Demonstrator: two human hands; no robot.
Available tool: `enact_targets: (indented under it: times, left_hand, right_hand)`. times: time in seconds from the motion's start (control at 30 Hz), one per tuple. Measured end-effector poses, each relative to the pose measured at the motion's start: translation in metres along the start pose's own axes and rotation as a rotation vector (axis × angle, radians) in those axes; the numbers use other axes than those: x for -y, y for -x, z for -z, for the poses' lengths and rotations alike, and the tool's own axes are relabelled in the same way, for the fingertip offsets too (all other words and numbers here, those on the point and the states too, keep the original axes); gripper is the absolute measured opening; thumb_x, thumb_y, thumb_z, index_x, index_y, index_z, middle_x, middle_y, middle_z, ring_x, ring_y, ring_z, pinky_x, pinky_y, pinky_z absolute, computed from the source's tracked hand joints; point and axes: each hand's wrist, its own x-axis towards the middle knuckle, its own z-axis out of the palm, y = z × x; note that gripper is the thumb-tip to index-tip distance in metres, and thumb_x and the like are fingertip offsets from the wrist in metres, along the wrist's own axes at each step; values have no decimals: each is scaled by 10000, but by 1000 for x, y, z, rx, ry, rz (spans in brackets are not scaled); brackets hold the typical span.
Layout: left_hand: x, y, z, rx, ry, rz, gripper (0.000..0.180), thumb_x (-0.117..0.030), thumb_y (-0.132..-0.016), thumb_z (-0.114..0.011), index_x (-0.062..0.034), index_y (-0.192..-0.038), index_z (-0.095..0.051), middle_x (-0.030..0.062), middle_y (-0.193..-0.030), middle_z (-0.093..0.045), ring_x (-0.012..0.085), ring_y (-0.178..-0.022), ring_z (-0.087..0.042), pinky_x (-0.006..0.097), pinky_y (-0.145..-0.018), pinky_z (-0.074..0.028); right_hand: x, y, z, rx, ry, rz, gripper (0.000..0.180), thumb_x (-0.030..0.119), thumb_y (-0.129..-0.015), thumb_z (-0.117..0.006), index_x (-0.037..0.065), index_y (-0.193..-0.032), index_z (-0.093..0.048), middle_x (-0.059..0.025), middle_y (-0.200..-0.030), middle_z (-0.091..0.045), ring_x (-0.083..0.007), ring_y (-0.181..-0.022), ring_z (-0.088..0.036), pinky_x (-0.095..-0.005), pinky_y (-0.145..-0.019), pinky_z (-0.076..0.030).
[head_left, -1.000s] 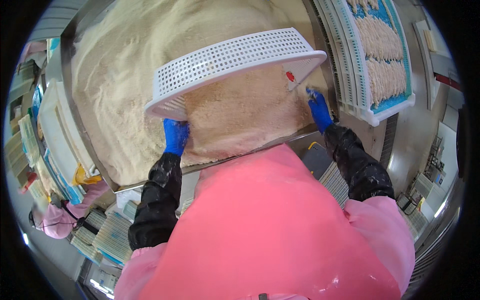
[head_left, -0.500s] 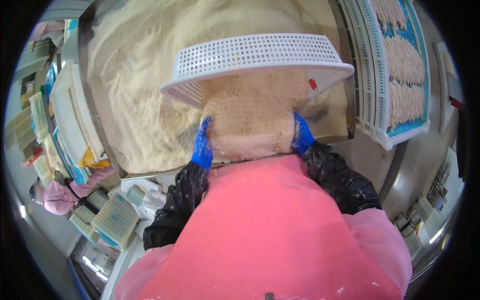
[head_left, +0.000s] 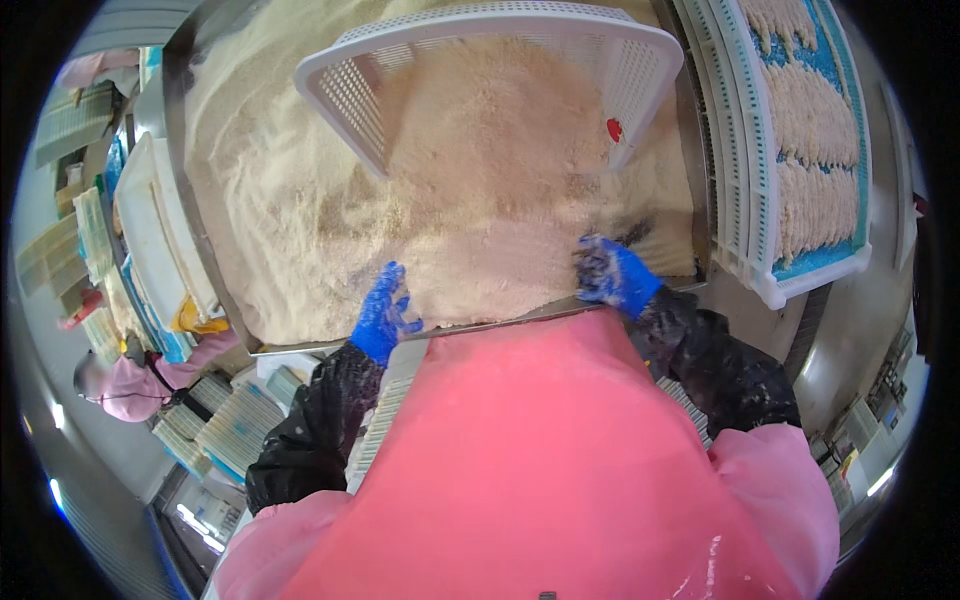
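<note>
Nearest the person's pink apron, the left hand (head_left: 383, 312) in a blue glove hovers with fingers spread, its grip holding nothing, at the near rim of the wide steel tray (head_left: 215, 290) of pale breadcrumbs (head_left: 300, 220). The right hand (head_left: 612, 274) (also blue-gloved, crumb-dusted) rests loosely open on the heap. Beyond them a white perforated plastic basket (head_left: 340, 85) lies tipped on the crumbs, crumbs inside. To the right stands a white slatted crate (head_left: 745, 200) of breaded pieces (head_left: 810, 170) on blue lining.
</note>
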Motion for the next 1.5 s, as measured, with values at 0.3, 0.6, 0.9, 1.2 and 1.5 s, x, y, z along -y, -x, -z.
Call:
enact_targets:
  times: [0.3, 0.6, 0.9, 1.2, 1.5]
  left_hand:
    - [-32, -20, -69, 651, 426, -241, 602, -429, -913, -517, -99, -1401, -395, 83, -1478, -339, 257, -1316, -370, 392, -1099, -305]
    - [-40, -95, 7, -192, -191, -1262, 441, -141, -972, -480, -22, -1386, -385, 106, -1444, -386, 212, -1291, -397, 349, -1100, -289]
    - [-19, -98, -125, 599, 714, -373, 562, -424, -915, -535, -40, -1322, -488, 147, -1290, -538, 296, -1193, -484, 412, -1048, -364]
    - [-88, 51, -115, 746, 683, -452, 514, -395, -958, -426, -91, -1372, -434, 136, -1281, -515, 280, -1184, -475, 484, -1060, -303]
    - [35, -9, -7, 68, 3, -237, 617, -428, -904, -547, -156, -1425, -360, 73, -1477, -316, 281, -1351, -312, 379, -1123, -197]
  right_hand:
    - [-5, -65, -122, 305, 824, 1112, 446, 316, -950, -509, 75, -1323, -463, -127, -1334, -486, -306, -1183, -495, -426, -1021, -403]
    - [42, -14, -15, -275, 33, 943, 433, 287, -1009, -372, 15, -1333, -465, -133, -1352, -482, -239, -1252, -448, -376, -1074, -340]
    - [-42, -171, -111, 7, 267, 1171, 361, 260, -997, -390, 42, -1257, -515, -51, -1199, -561, -188, -1089, -527, -331, -1003, -401]
    - [31, -3, -187, 398, -51, 857, 511, 374, -961, -449, 91, -1384, -398, -164, -1425, -397, -276, -1288, -403, -461, -1082, -302]
    - [-30, -11, -20, -64, 95, 196, 331, 382, -936, -502, 187, -1200, -539, -21, -1096, -539, -199, -1007, -530, -367, -879, -443]
